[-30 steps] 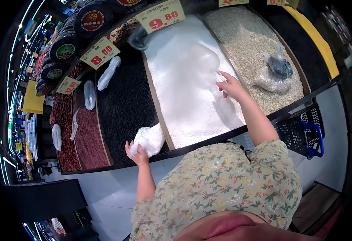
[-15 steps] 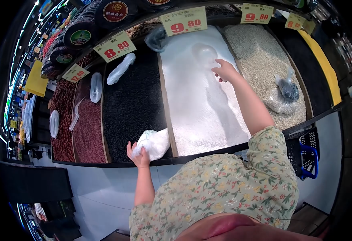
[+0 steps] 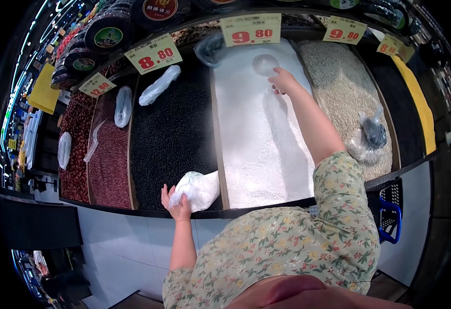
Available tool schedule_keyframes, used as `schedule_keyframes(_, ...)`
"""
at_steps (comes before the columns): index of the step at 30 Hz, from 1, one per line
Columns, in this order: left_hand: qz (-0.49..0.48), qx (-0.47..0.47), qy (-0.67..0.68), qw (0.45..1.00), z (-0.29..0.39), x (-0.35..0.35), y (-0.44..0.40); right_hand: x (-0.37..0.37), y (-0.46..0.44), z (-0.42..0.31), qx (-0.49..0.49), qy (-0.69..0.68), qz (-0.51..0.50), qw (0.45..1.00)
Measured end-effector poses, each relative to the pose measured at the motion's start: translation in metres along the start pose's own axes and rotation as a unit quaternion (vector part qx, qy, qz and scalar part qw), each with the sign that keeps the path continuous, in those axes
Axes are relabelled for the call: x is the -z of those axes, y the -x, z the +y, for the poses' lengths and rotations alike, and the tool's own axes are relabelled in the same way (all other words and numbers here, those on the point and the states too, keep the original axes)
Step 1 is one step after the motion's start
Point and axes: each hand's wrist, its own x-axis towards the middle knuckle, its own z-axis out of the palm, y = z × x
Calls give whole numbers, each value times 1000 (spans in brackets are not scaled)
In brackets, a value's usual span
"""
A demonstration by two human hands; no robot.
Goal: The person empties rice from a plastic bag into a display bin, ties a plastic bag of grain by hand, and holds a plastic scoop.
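My left hand (image 3: 178,204) is closed round the gathered top of a plastic bag filled with white grains (image 3: 202,190), which rests over the front of the black bean bin (image 3: 168,134). Farther back, the fingers of my right hand (image 3: 282,81) are closed at the rim of a clear round scoop (image 3: 265,65). The scoop lies at the back of the white grain bin (image 3: 256,139), its bowl on the grains. Whether it contains anything cannot be made out.
Red grain (image 3: 109,177) and dark red dates (image 3: 76,170) fill bins at the left. A knotted bag (image 3: 373,133) lies on beige grain (image 3: 338,77) at the right. Price signs (image 3: 251,30) line the back. A blue-handled basket (image 3: 390,216) stands below right.
My right hand and the scoop have moved toward the back of the white grain. The view has shifted, while my left hand keeps its hold on the bag.
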Motion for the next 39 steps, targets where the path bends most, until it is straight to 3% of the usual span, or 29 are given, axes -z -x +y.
schedule_keyframes(17, 6, 3, 8, 1000, 2, 1, -2, -18, -70, -10, 8, 41, 22, 999)
schedule_keyframes(27, 6, 5, 7, 1000, 1, 0, -2, -15, -119, -8, -4, 101, -17, 995)
schedule_keyframes(29, 4, 10, 9, 1000, 2, 1, -3, -10, -135, 7, 78, 207, -72, 973)
schedule_keyframes(30, 2, 9, 9, 1000, 2, 1, -2, -6, -123, 1, 77, 207, -72, 973)
schedule_keyframes(32, 7, 13, 6, 1000, 1, 0, -1, 12, -74, -25, -45, 61, -68, 995)
schedule_keyframes(39, 9, -12, -1, 1000, 2, 1, -1, 53, 33, -30, -26, 55, -31, 998)
